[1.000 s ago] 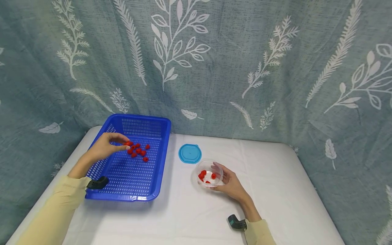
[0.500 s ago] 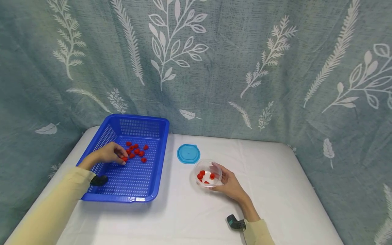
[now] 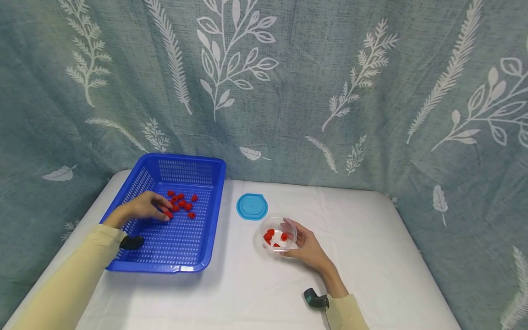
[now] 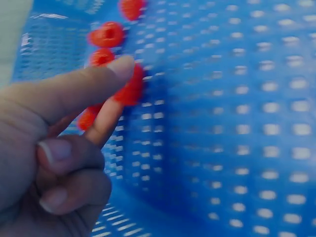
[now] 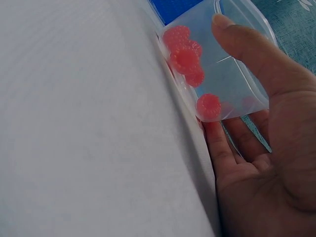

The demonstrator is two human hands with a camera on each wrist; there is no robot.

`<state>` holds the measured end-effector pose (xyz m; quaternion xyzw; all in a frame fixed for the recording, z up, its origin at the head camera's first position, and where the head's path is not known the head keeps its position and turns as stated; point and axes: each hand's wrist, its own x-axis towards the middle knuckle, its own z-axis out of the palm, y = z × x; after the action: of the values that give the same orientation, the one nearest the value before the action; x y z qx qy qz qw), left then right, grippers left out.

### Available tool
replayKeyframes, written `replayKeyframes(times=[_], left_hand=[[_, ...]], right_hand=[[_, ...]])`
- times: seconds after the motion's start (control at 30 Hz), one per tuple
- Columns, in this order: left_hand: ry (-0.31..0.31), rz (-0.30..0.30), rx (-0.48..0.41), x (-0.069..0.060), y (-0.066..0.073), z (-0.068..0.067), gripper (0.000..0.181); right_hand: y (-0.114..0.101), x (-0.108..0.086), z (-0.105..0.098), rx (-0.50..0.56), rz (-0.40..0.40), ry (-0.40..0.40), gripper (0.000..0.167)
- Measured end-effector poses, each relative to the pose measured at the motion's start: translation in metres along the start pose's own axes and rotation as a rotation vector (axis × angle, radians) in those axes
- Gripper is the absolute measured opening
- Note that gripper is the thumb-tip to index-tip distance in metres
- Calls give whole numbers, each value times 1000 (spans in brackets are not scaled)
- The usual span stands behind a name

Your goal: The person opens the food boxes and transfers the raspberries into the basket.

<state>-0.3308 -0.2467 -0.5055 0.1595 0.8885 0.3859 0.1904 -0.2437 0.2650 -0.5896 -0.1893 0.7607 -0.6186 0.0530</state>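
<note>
Reaching into the blue plastic basket (image 3: 214, 215), my left hand (image 3: 147, 206) pinches a red raspberry (image 4: 132, 89) between thumb and finger; the remaining fingers are curled inward in the left wrist view. More raspberries (image 3: 182, 203) lie in a loose cluster on the basket floor just beyond the fingertips. My right hand (image 3: 307, 246) grips a clear plastic container (image 5: 224, 76) from its right side, thumb over the near wall and fingers around the other. The container stands on the table and holds several raspberries (image 5: 185, 60) at its bottom.
A light blue lid (image 3: 252, 206) lies flat on the white-covered table (image 3: 264, 293), between basket and container and slightly behind them. Behind the table hangs a grey-green curtain (image 3: 297, 91) with white leaf prints.
My left hand has lowered from above the cluster towards the near left side of the raspberries and now pinches one. The right hand keeps its hold on the container.
</note>
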Motion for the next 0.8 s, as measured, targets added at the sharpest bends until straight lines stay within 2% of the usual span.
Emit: replayKeyframes(times=[0.1,0.23,0.3,0.4,0.5,0.57,0.7,0.8], left_hand=[[29,-14,-33,-4,4,-6,43],[130,2,-37,-15,19,-16,48],[197,32,-32,-22,31,-18,48],[287,125,-52,-35,51,-19,43],[358,231,-88,-46,72,-13,36],[385,280,-134,-53,84,-6,35],[421,324,-191,-61,106,13,33],[421,345,-238,-62,120,32,32]], right_hand=[[0,0,1,-6,6,-2,92],[-2,-1,1,-19,13,-1,92],[-2,-1,0,-26,13,2,93],[-2,0,-1,-30,11,4,93],[-2,0,-1,-19,14,2,92],[-2,0,0,-9,17,3,92],[0,0,0,-1,17,2,92],[1,1,-1,-1,18,4,92]])
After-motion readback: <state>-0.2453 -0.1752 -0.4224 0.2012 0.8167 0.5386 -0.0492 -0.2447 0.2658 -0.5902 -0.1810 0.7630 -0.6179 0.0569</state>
